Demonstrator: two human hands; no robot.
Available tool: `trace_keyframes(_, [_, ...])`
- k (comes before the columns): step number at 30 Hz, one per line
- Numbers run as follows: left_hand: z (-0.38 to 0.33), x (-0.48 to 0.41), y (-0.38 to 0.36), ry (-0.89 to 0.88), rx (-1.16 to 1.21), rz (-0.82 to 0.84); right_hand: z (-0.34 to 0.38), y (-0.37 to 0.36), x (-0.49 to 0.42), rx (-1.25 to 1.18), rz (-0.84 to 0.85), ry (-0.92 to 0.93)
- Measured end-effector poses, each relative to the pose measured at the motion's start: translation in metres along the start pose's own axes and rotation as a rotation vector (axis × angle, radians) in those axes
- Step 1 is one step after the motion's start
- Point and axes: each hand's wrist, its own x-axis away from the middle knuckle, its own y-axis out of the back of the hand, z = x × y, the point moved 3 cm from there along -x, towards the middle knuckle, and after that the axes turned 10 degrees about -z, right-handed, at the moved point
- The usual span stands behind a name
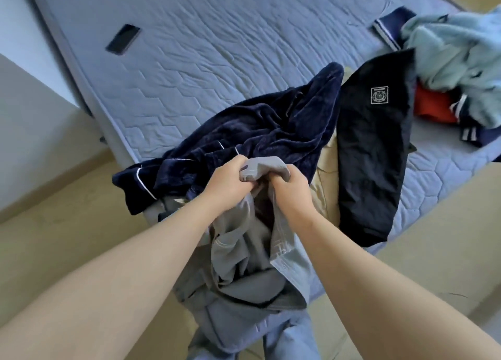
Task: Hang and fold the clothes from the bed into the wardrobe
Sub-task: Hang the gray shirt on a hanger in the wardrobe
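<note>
A grey garment (244,254) hangs bunched off the near corner of the bed (217,42). My left hand (227,186) and my right hand (291,189) both grip its upper edge, close together, fingers curled into the cloth. Behind them lies a dark navy velvet garment with white piping (260,132). A black jacket with a square white logo (376,142) lies to the right, over a beige piece (326,180). At the far right sits a heap with a light blue fleece (458,61), something orange-red (433,105) and a navy striped cuff (390,26).
A black phone (123,39) lies on the blue quilted mattress at the left. Pale floor tiles (67,224) flank the bed corner on both sides. A light wall (24,110) stands at the left. No wardrobe is in view.
</note>
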Motion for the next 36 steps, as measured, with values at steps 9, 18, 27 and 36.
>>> trace_keyframes(9, [-0.032,0.087,0.161,-0.110,0.232,0.117,0.121,-0.002,0.120,-0.128,-0.209,0.210])
trace_keyframes(18, [-0.071,0.144,0.273,-0.257,0.190,-0.298,0.231,0.005,0.208,-0.234,-0.163,0.393])
trace_keyframes(27, [-0.138,0.261,0.354,-0.366,0.007,-0.873,0.314,0.038,0.300,-0.358,-0.041,0.675])
trace_keyframes(36, [-0.143,0.366,0.436,-0.424,0.096,-1.106,0.353,-0.001,0.402,0.053,0.474,0.929])
